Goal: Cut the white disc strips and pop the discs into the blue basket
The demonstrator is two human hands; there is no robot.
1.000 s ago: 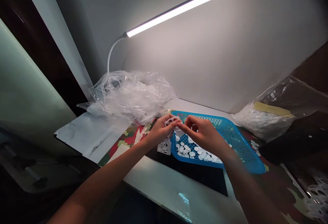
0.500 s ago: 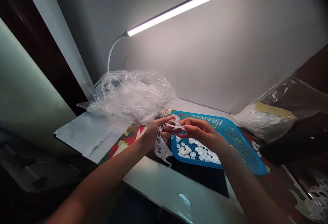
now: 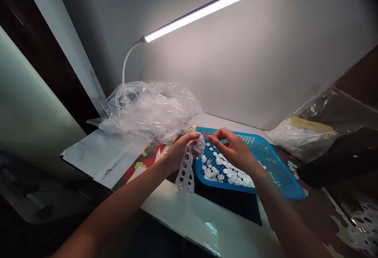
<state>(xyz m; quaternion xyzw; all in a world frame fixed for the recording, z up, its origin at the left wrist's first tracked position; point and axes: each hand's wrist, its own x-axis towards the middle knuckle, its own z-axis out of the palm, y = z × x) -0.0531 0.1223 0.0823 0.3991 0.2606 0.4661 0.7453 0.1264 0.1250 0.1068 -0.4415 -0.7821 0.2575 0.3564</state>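
My left hand (image 3: 181, 150) is closed on a white strip punched full of round holes (image 3: 185, 169), which hangs down from its fingers over the table edge. My right hand (image 3: 233, 150) hovers just to the right of it over the blue basket (image 3: 277, 167), thumb and forefinger close together in a pinch; whether anything is between them I cannot make out. Several small white discs (image 3: 224, 170) lie in the basket's near left corner.
A crumpled clear plastic bag (image 3: 150, 108) sits at the back left under a bar lamp (image 3: 206, 8). Another bag of white pieces (image 3: 301, 138) lies at the right. More punched white scrap (image 3: 362, 226) lies at the near right. Loose discs (image 3: 293, 166) lie beside the basket.
The strip was held between both hands; now my right hand has let go and drawn slightly right, and the strip hangs straight down from my left hand.
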